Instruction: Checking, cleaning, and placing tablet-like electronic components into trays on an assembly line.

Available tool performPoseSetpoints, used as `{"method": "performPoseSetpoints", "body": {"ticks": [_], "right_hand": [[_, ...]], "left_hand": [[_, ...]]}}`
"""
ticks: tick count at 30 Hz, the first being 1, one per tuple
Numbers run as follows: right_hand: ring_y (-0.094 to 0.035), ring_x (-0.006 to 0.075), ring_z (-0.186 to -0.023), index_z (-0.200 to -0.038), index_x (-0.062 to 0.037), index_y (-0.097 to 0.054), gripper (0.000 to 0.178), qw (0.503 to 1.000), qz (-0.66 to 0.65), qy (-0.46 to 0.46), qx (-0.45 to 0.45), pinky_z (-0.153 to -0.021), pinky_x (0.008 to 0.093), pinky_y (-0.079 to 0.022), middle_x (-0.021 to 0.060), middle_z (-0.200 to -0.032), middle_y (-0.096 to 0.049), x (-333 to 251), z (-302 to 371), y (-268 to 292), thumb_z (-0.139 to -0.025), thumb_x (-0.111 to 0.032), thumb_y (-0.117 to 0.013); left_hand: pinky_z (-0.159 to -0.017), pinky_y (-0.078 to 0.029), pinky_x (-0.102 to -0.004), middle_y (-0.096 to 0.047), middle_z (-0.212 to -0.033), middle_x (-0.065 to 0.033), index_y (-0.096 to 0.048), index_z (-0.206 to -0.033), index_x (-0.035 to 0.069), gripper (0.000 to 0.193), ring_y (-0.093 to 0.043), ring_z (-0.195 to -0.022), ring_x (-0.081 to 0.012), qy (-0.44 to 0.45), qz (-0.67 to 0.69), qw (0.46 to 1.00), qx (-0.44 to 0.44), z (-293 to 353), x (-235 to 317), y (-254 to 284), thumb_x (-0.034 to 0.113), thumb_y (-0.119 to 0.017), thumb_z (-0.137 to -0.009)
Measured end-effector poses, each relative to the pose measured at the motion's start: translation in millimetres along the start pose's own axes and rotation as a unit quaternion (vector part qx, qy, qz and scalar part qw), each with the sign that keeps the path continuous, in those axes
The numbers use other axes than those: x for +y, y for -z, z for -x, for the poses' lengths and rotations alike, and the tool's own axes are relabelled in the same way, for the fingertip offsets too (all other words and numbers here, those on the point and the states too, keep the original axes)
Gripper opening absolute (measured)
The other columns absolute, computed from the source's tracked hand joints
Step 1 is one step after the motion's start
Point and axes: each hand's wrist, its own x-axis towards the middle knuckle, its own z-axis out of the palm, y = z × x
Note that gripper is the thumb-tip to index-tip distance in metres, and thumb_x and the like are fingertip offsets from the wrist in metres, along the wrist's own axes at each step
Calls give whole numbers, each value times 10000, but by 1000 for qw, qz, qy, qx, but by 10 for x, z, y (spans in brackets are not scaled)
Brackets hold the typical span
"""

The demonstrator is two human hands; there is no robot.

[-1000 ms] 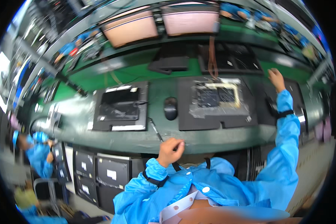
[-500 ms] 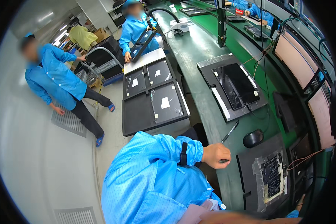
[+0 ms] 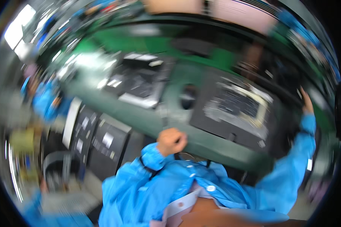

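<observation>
My left hand (image 3: 172, 141) is closed in a fist at the front edge of the green bench (image 3: 212, 145); a dark spot shows in its curl, but what it holds, if anything, I cannot make out. My right hand (image 3: 307, 101) reaches far out to the right beside dark equipment; its fingers are blurred. Between the hands lies a black foam tray (image 3: 212, 121) bearing a dark panel (image 3: 238, 102) with cut-outs and pale tape along its edges. A black mouse (image 3: 188, 96) sits left of the tray. A pen (image 3: 164, 113), smeared by motion, lies beyond my left fist.
Farther left on the bench, another foam tray (image 3: 163, 83) carries a dark glossy screen panel (image 3: 136, 77). A stand with black foam compartments (image 3: 111, 138) is at the left, near a cart (image 3: 60, 162). A person in blue (image 3: 45, 98) is beyond it. Pale monitors (image 3: 242, 13) line the back.
My view has swung to the right, toward the bench, and is blurred. My right arm now shows fully, stretched out to the right. My left hand stays in a fist near the bench edge.
</observation>
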Motion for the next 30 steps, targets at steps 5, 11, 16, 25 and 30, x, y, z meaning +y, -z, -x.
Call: {"method": "performPoseSetpoints", "body": {"ticks": [5,11,16,25,30], "right_hand": [[-705,223,-740,-1039,-69,-673,287,968,-125,-53,209,-746,406,-598,84,-923,-732,-573,1308,-402,-925,-326,-728],[-719,288,-877,-1148,-15,-630,320,922,-220,140,287,-816,409,-605,165,-1022,-720,-573,3009,-224,-995,-296,-636],[-680,297,-1059,-1209,-27,-616,302,843,-259,245,402,-940,440,-558,144,-1158,-693,126,4203,-156,-1035,-268,-562],[-682,432,-965,-1037,-26,-704,642,479,586,-203,621,-774,500,-545,257,-943,-717,364,4794,-379,-919,-637,-550],[-708,325,-870,-1032,-25,-718,540,688,516,-89,502,-722,455,-536,197,-902,-726,74,4008,-369,-917,-541,-611]], "left_hand": [[-456,-387,-358,-536,-614,-77,-648,-798,28,91,-512,-495,-240,-22,4,999,-35,-22,28,116,-42,-673,-746],[-461,-375,-351,-530,-622,-77,-646,-817,23,93,-510,-494,-230,-57,45,996,-49,-5,3,99,-44,-671,-757],[-460,-365,-357,-521,-618,-79,-650,-812,22,78,-503,-503,-235,-87,59,993,-53,36,14,92,-42,-662,-769],[-477,-359,-361,-528,-630,-69,-628,-831,29,74,-495,-514,-233,-96,53,992,-64,75,-35,135,-33,-654,-799],[-478,-364,-358,-531,-623,-71,-626,-794,36,71,-497,-510,-235,-54,37,997,-36,85,-33,91,-26,-658,-805]]}}
